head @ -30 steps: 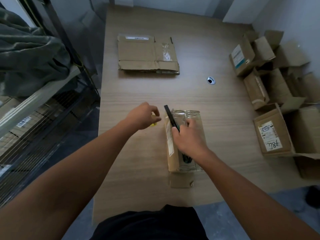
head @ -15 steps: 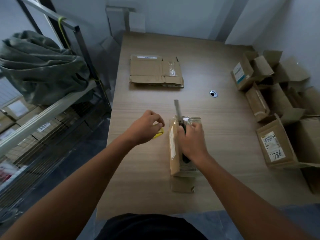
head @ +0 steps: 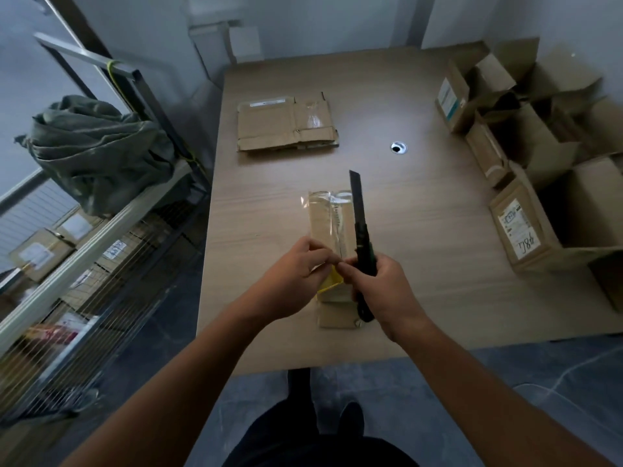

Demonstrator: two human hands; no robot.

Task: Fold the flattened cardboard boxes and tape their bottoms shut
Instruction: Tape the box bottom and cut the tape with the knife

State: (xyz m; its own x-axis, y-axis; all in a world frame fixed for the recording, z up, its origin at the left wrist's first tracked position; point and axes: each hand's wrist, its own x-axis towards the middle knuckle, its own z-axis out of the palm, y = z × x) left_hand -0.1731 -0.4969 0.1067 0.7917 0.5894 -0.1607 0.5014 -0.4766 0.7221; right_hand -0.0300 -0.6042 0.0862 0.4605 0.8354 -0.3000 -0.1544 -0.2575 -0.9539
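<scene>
View: head camera, looking down.
Box (head: pixel 328 224): on the table (head: pixel 421 214) near its front edge, tape (head: pixel 332 200) across its top, under both hands.
Right hand (head: pixel 381 288): clenched round a knife (head: pixel 359 214), blade pointing away, probably for cutting the tape.
Left hand (head: pixel 293 274): pinches a yellow tab (head: pixel 332 283) at the box's near end, probably steadying it.
Flats (head: pixel 286 124): stacked well beyond the box, not yet folded.

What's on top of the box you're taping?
Clear tape runs along the box top, bunched at the far end. The left hand, pinching a yellow scrap, and the right hand, gripping the knife, cover the near end; that part is hidden.
</scene>
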